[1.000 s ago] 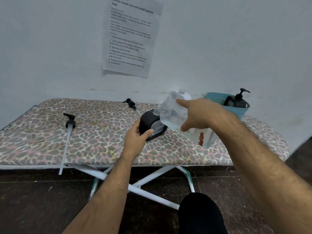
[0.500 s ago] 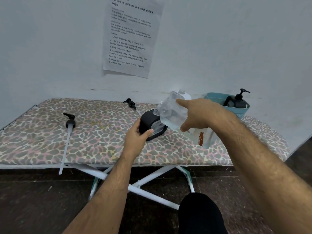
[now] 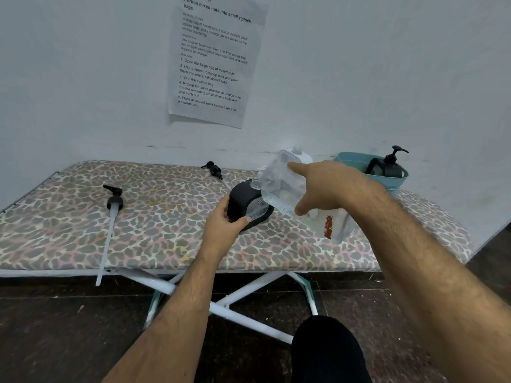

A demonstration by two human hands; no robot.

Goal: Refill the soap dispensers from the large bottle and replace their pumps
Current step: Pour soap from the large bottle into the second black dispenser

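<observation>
Right hand (image 3: 329,189) is wrapped around the large clear bottle (image 3: 279,186), index finger stretched along its upper side and thumb underneath, and the bottle is tipped over so its long axis runs from the hand down and to the left, neck end lowest. That neck sits right at the open top of the black dispenser (image 3: 249,203), which is just left of and below the right hand; whether the two are actually touching is hard to tell, they overlap in the view. Left hand (image 3: 224,225) grips the near side of that dispenser, fingers curled around its body, holding it steady on the leopard-print desk (image 3: 166,233). So the whole thing turns on the bottle mouth staying lined up over the dispenser opening, and I'd guess the pour is under way or about to start, though no stream shows. When it's time for pumps, the left hand is clearly the closer one: one pump (image 3: 113,201) lies well out to its left with its long tube pointing toward the near edge, and another pump (image 3: 213,169) lies just beyond the dispenser. Off past the right hand there's a teal basket (image 3: 398,183) holding a second dispenser (image 3: 387,168) with its pump on.
</observation>
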